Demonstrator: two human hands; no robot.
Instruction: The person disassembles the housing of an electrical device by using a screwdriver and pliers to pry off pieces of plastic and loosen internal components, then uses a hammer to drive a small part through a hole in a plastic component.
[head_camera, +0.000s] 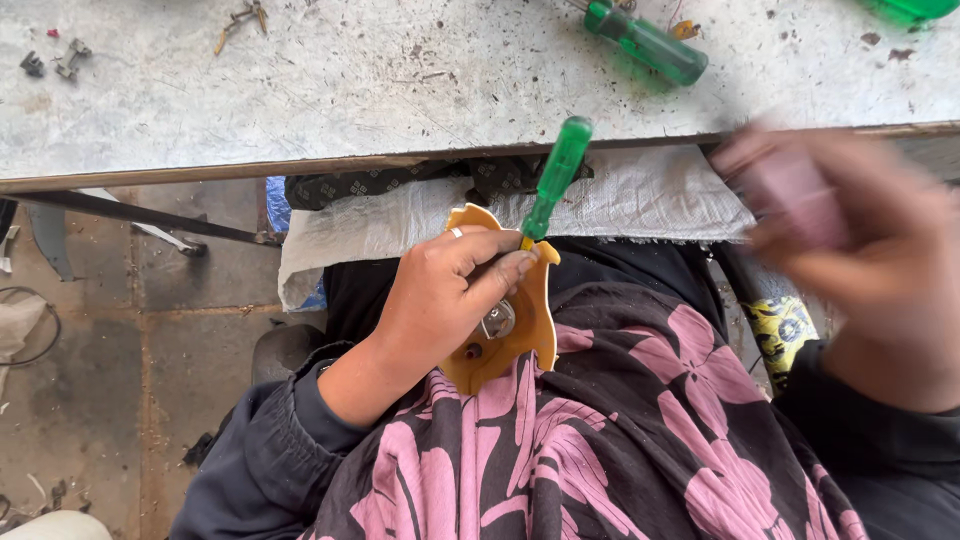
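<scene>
While left hand (440, 300) clamps yellow plastic part (505, 345) and green-handled screwdriver (555, 180) on lap, blurred right hand (870, 260) holds pinkish object (795, 195); second green screwdriver (650, 42) far on counter (350, 90).

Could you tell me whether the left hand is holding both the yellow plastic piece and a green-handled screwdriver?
Yes, the left hand grips the yellow plastic piece in the lap and pinches the green-handled screwdriver against it.
</scene>
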